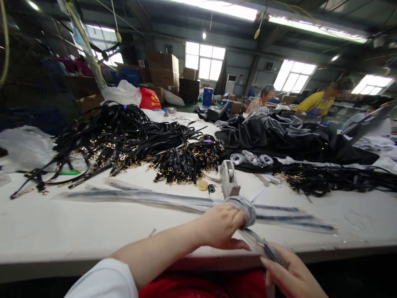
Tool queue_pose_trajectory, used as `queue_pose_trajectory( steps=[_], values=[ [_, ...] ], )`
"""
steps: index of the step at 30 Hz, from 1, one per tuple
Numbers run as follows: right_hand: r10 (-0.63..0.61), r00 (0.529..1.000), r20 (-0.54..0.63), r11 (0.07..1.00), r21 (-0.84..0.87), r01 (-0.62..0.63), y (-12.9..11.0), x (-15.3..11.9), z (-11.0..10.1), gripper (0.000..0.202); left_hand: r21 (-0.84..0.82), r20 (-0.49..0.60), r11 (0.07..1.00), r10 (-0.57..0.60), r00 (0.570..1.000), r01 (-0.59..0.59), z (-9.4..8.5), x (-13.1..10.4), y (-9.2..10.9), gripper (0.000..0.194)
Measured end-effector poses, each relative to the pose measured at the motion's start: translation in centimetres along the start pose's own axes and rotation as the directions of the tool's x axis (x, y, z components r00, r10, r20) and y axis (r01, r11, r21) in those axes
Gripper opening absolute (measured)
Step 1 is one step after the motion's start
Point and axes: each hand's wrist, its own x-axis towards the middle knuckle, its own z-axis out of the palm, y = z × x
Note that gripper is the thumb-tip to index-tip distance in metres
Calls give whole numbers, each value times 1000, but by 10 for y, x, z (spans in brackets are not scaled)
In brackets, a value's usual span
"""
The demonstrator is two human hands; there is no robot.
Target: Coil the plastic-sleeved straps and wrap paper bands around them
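My left hand (225,225) is closed round a coiled strap (245,209) in a clear grey wrapping, near the table's front edge. From the coil a wrapped length runs down to the right. My right hand (287,269) pinches that loose length, its thumb and fingers closed on it. Behind the coil, long wrapped straps (149,196) lie flat across the white table (77,231), some reaching out to the right. A tape dispenser (229,180) stands just beyond the coil, with a phone (212,188) and a yellow roll (202,185) beside it.
Black straps with gold clasps (124,132) are heaped at left and centre. Small wrapped coils (251,158) lie behind the dispenser. Black material (297,145) is piled at right, with more straps (319,178) before it. Two people are beyond the table.
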Motion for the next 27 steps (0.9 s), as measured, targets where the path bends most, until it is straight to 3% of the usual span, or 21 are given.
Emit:
queue_pose_trajectory(
  steps=[4,8,10,12,14,18,20,22,25,27],
  values=[
    [-17,1000,13,993,-119,18,14,8,-7,35,23,214,998,-59,975,56,-11,0,7,48],
    [-227,969,-99,905,-388,173,31,19,-10,32,-71,394,979,-150,907,193,-23,0,5,55],
    [-299,951,-81,851,-473,228,33,20,-12,32,-136,454,960,-160,877,246,-26,1,2,58],
    [-250,968,-1,852,-475,220,29,16,-13,33,-161,498,949,-160,853,272,-27,0,-2,58],
    [-118,981,152,899,-403,171,22,10,-14,41,-178,541,946,-135,830,270,-27,-1,-4,57],
    [81,873,482,983,-183,10,15,10,-14,55,-391,589,872,-9,808,294,-28,-3,-4,53],
    [69,875,479,992,-129,-7,19,15,-13,52,-506,598,766,-20,802,397,-28,-5,-5,54],
    [6,944,330,994,-105,30,27,21,-9,48,-603,619,587,-83,781,540,-25,-5,-5,60],
    [-40,999,21,999,16,39,40,26,9,52,-753,613,168,-174,771,636,-14,-3,-3,67],
    [-44,993,-106,977,204,65,46,29,33,55,-816,578,-157,-228,783,557,-3,2,3,70]
  ],
)
